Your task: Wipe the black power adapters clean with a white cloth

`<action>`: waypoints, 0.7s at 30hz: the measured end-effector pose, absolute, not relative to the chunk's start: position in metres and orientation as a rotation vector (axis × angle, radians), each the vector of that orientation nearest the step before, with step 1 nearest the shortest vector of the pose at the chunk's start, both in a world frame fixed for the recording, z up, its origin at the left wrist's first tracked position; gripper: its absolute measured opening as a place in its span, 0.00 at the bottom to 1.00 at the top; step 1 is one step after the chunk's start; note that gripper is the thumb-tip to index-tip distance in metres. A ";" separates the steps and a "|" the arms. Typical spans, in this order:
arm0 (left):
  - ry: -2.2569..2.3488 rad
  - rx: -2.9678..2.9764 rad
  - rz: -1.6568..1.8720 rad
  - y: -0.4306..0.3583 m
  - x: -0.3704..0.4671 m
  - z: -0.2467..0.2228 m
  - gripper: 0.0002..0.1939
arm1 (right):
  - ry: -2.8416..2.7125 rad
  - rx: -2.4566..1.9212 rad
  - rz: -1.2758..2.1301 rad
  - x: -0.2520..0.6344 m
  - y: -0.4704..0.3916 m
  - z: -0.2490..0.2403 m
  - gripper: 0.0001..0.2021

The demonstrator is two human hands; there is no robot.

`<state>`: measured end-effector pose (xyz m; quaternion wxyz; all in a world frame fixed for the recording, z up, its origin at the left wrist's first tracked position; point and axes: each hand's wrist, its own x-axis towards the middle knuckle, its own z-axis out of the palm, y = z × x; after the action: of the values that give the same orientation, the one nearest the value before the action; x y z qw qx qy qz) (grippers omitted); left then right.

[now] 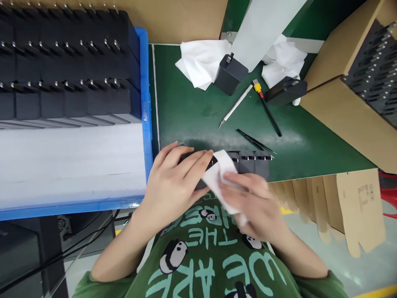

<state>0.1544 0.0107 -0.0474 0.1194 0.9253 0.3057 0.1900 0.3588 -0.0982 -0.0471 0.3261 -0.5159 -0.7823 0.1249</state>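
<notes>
Right of the blue tray, your left hand curls round an adapter, your right hand pinches a cloth. Wiping looks unfinished.

Surface: green, glossy; a pale strip edged its left side. Post: one, broad, white, stood slantwise in view at the rear. Floor: pale grey, smooth; a yellow stripe crossed the lower right corner. Red object: one, at the right edge, cut off, kind unclear. Light: bright; it left soft glare on surface and floor.
</notes>
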 end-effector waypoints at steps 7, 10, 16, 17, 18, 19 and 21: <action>0.907 2.704 0.571 0.010 0.155 -0.047 0.21 | -2.354 -1.171 0.076 0.366 -0.086 -0.053 0.12; 0.896 2.716 0.576 0.010 0.155 -0.047 0.21 | -2.335 -1.135 0.081 0.365 -0.086 -0.052 0.12; 0.882 2.726 0.615 0.010 0.156 -0.050 0.21 | -2.329 -1.117 0.034 0.360 -0.083 -0.057 0.11; 0.878 2.727 0.621 0.010 0.156 -0.050 0.21 | -2.328 -1.096 0.019 0.359 -0.082 -0.058 0.10; 0.878 2.724 0.627 0.010 0.156 -0.050 0.21 | -2.333 -1.086 0.012 0.359 -0.081 -0.058 0.10; 0.883 2.719 0.631 0.011 0.156 -0.050 0.20 | -2.346 -1.080 0.009 0.361 -0.082 -0.057 0.10; 0.892 2.709 0.629 0.011 0.155 -0.049 0.20 | -2.387 -1.071 -0.024 0.371 -0.088 -0.052 0.11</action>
<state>0.1553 0.0108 -0.0490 0.1102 0.9220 0.3034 0.2140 0.3709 -0.0876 -0.0516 0.2594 -0.3953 -0.8811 -0.0090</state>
